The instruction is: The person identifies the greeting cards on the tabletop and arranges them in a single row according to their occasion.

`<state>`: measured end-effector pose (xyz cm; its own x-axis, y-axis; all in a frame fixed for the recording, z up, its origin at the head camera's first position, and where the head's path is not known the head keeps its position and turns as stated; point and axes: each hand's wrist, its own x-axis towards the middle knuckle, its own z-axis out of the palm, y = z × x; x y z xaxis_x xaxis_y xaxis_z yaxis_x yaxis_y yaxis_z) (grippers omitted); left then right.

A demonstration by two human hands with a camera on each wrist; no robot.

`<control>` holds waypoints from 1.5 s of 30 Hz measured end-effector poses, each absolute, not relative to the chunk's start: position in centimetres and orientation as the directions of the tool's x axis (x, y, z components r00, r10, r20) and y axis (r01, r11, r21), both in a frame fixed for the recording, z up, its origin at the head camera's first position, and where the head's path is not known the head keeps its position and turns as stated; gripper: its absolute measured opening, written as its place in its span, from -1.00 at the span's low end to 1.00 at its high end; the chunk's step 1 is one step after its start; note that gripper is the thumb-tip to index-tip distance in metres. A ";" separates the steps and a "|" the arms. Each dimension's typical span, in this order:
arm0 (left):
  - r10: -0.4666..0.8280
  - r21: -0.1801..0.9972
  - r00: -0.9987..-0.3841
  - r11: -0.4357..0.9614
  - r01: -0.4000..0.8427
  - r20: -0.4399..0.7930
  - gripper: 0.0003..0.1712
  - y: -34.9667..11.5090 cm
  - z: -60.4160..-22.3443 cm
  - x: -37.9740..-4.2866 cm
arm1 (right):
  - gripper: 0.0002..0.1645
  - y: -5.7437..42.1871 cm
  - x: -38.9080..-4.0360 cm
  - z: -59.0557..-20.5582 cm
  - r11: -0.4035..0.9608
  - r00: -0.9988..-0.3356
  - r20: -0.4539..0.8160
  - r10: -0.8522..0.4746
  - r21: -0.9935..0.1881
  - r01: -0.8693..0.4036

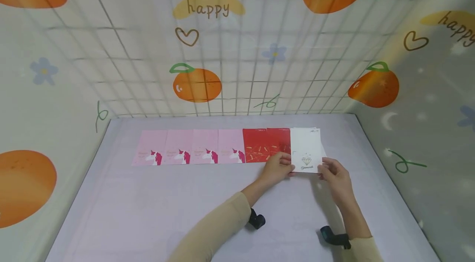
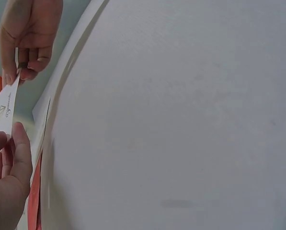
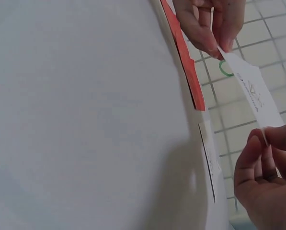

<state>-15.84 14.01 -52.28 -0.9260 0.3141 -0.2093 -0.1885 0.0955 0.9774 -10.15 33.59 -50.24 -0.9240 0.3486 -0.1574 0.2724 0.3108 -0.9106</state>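
Both hands pinch a white card with a diamond drawing near its lower edge, raised above the table. My left hand holds its lower left corner between thumb and fingers. At the lower right corner is my right hand, gripping the same way. In the right wrist view, the held card stands tilted between the two hands. Another white card lies on the table beneath, mostly hidden from the head view. Just left of the held card are two red cards, which overlap slightly.
Several pink cards with a unicorn print continue the row to the left on the white tabletop. A printed curtain with a grid behind it hangs at the back and sides. Both wrists wear a small black camera.
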 end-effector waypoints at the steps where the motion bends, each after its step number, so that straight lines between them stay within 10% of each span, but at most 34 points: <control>1: 0.314 0.977 -0.926 0.098 -0.190 -0.212 -0.70 14.0 -52.2 -15.9 | -0.55 33.7 -10.2 -50.2 0.305 -0.924 -0.157 0.349 -0.913 0.271; 45: 0.503 0.989 -0.853 0.030 -0.142 -0.138 -0.55 0.5 -49.0 -11.9 | -0.45 46.2 -17.5 -51.1 0.234 -0.819 -0.251 0.516 -0.878 0.417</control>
